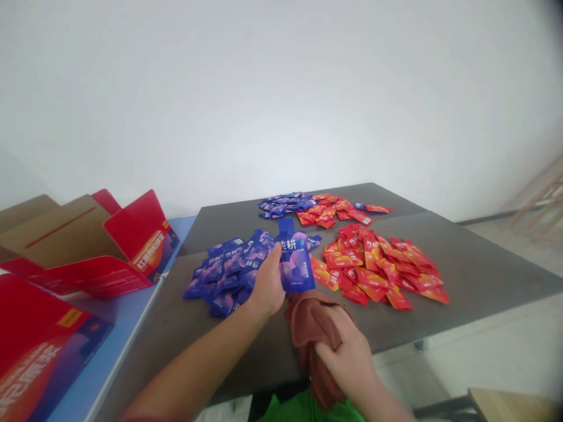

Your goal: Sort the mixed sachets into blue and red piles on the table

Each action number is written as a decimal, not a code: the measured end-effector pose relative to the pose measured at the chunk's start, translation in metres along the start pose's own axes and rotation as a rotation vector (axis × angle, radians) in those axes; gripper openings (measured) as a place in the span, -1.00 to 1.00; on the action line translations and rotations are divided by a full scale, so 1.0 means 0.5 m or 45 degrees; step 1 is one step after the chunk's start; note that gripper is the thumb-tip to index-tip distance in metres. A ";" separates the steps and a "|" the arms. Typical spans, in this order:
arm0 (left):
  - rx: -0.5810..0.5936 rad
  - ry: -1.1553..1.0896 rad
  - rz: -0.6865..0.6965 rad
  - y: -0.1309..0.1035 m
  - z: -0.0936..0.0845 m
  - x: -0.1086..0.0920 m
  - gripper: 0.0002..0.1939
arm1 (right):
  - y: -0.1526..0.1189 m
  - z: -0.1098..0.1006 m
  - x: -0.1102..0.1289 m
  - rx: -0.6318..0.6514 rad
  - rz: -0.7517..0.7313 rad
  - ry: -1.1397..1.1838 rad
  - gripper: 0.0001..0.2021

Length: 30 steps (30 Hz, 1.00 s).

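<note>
Upright in my left hand [269,282] is a purple pouch [295,264] with a narrow top, pinched at its left edge. My right hand [345,346] grips a brown cloth [314,325], which hangs past the table's front edge and lies just below the pouch. Left of the pouch spreads a pile of purple pouches [226,272]. A pile of red-orange pouches [378,264] lies on the right. Farther back are a second purple pile [285,204] and a second red pile [328,210], touching each other.
The dark grey table [479,275] stands before a white wall. At the left, an open red cardboard box [97,272] and another red box [35,346] rest on a blue surface [127,316]. A wooden stool or board [510,404] shows at the lower right.
</note>
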State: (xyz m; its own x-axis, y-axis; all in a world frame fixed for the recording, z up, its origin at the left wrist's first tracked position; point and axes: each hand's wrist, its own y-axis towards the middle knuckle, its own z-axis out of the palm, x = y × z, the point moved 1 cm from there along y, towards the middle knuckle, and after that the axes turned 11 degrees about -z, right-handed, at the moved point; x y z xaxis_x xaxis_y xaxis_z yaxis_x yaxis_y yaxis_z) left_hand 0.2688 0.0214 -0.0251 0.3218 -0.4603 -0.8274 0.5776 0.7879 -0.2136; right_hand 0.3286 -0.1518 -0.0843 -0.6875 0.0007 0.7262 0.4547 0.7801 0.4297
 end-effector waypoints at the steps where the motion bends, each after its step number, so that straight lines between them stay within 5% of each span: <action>1: -0.057 0.023 0.035 -0.006 -0.006 -0.002 -0.63 | -0.004 -0.007 -0.013 -0.106 0.087 0.085 -0.59; 5: -0.010 0.329 0.064 -0.050 0.002 0.036 -0.68 | 0.020 -0.018 -0.023 -0.472 0.368 0.612 -0.52; 10: 0.037 0.773 0.207 -0.040 0.013 0.072 -0.63 | 0.021 0.030 0.022 -0.263 0.306 0.785 -0.54; 13: -0.181 1.016 0.331 0.027 -0.027 0.021 -0.62 | 0.001 0.039 0.010 -0.087 0.273 0.665 -0.61; 16: -0.494 1.554 0.449 0.095 -0.096 -0.054 -0.60 | -0.003 0.014 -0.030 -0.234 0.314 0.522 -0.58; 19: -0.557 1.757 0.390 0.133 -0.162 -0.100 -0.70 | 0.006 -0.014 -0.074 -0.378 0.298 0.364 -0.51; 22: -0.576 1.966 0.353 0.139 -0.192 -0.106 -0.67 | 0.011 -0.022 -0.112 -0.422 0.217 0.265 -0.49; 26: -0.450 2.147 0.377 0.157 -0.156 -0.080 -0.52 | 0.001 -0.008 -0.154 -0.491 0.216 0.128 -0.52; 30: -0.214 2.251 0.234 0.235 -0.080 -0.043 -0.50 | -0.005 0.004 -0.175 -0.473 0.223 0.023 -0.55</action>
State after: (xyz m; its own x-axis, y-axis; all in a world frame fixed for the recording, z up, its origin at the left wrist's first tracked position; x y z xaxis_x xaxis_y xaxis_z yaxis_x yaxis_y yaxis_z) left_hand 0.2997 0.1403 -0.0533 -0.8068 0.4839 -0.3390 0.5191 0.8546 -0.0156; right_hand 0.3863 -0.1525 -0.1499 -0.5727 0.1000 0.8136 0.7399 0.4904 0.4605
